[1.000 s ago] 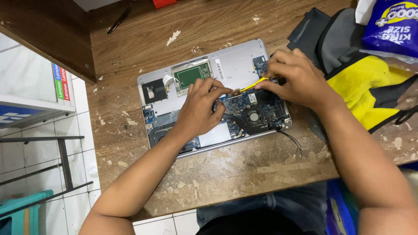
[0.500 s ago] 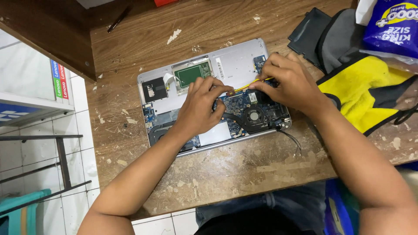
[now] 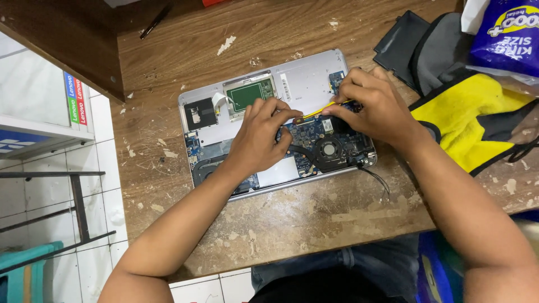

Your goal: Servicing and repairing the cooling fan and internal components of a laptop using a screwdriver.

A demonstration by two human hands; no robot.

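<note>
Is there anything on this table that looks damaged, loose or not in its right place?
Yes. The wooden table is worn, with chipped pale patches and scattered flakes. The laptop lies open with its circuit board bare, and a black cable hangs loose over its near right corner. A black tool lies apart at the far edge.
</note>
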